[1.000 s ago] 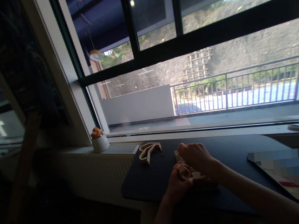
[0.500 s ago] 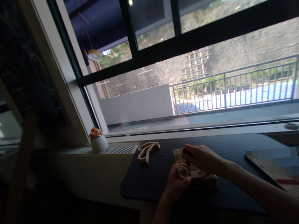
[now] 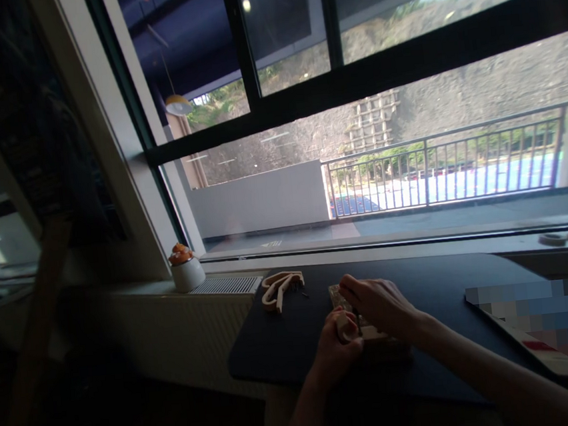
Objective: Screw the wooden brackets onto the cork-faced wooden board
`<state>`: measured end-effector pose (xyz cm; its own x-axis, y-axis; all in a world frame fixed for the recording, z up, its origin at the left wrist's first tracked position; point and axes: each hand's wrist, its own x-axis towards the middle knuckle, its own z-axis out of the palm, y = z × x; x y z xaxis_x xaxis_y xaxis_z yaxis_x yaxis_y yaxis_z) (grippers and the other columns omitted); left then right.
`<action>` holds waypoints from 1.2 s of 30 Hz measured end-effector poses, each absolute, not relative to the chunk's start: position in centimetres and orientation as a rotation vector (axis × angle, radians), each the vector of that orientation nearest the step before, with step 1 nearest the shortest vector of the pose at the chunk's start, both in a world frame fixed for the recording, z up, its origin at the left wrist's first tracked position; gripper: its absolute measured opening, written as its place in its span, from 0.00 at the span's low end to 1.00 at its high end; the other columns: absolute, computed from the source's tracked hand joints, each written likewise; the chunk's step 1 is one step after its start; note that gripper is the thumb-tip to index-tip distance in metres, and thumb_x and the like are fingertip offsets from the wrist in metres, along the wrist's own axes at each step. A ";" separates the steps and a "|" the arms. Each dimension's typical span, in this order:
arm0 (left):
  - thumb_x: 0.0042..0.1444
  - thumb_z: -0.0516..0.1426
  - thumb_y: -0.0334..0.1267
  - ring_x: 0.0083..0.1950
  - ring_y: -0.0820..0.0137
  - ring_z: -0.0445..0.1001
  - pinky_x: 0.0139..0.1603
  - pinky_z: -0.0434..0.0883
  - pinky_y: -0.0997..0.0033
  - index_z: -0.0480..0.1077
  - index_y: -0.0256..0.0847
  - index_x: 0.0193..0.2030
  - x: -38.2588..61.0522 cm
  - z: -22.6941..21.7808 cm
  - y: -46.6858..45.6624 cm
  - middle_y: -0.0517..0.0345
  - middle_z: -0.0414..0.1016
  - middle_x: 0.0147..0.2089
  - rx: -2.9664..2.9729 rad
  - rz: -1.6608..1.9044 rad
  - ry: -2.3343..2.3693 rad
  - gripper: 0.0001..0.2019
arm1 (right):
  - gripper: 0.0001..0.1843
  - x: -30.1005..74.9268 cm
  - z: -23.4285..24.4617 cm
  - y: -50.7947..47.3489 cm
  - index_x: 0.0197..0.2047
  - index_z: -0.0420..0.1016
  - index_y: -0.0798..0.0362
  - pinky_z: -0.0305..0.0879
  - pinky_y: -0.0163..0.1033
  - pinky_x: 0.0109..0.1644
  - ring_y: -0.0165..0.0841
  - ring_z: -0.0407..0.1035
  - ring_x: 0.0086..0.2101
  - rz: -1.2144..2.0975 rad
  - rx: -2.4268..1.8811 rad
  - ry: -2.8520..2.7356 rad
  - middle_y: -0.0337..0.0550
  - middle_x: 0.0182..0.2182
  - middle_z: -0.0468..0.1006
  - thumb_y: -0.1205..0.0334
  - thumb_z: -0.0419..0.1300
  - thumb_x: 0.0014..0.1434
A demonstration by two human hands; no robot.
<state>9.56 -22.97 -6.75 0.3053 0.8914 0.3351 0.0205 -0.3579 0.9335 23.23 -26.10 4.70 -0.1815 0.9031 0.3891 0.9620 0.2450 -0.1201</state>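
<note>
My left hand point(image 3: 331, 350) is closed around the curved end of a pale wooden hook piece point(image 3: 344, 328). The piece lies against a rough, speckled block point(image 3: 335, 293) on the dark table point(image 3: 271, 348). Above it, my right hand point(image 3: 383, 302) is wrapped round the handle of what looks like a screwdriver point(image 3: 358, 324). Its thin dark shaft points down at the wood beside my left fingers, and the tip is hard to see. Another pale wooden hook piece point(image 3: 273, 296) lies to the left, with several small dark screws point(image 3: 305, 295) beside it.
A flat board point(image 3: 522, 337) with a red mark, partly blurred out, lies at the table's right. Rolls of tape point(image 3: 552, 239) rest on the sill at right. A white jar with an orange top point(image 3: 188, 274) stands by the radiator point(image 3: 190, 336), below the window.
My right hand has turned and shifted slightly left at the top of the tool, its wrist lower. My left hand keeps its grip in the same place.
</note>
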 end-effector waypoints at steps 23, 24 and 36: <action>0.38 0.63 0.28 0.55 0.58 0.68 0.58 0.63 0.64 0.73 0.39 0.41 9.5 -6.9 -22.9 0.55 0.74 0.47 1.632 1.192 0.840 0.19 | 0.14 24.7 5.7 -27.5 0.45 0.70 0.47 0.60 0.35 0.37 0.32 0.71 0.34 0.212 -1.285 -2.326 0.39 0.35 0.78 0.57 0.44 0.67; 0.38 0.63 0.28 0.55 0.58 0.68 0.58 0.64 0.65 0.73 0.39 0.41 9.4 -6.9 -22.9 0.55 0.74 0.47 1.627 1.190 0.841 0.19 | 0.14 24.7 5.7 -27.4 0.44 0.70 0.48 0.60 0.35 0.36 0.31 0.71 0.33 0.225 -1.279 -2.324 0.39 0.34 0.78 0.57 0.44 0.67; 0.37 0.65 0.30 0.51 0.58 0.71 0.56 0.66 0.65 0.74 0.39 0.41 9.4 -7.0 -22.9 0.53 0.76 0.45 1.594 1.188 0.834 0.20 | 0.17 24.7 4.9 -25.5 0.37 0.73 0.50 0.54 0.35 0.30 0.33 0.69 0.27 0.066 -1.451 -2.153 0.42 0.27 0.77 0.51 0.47 0.65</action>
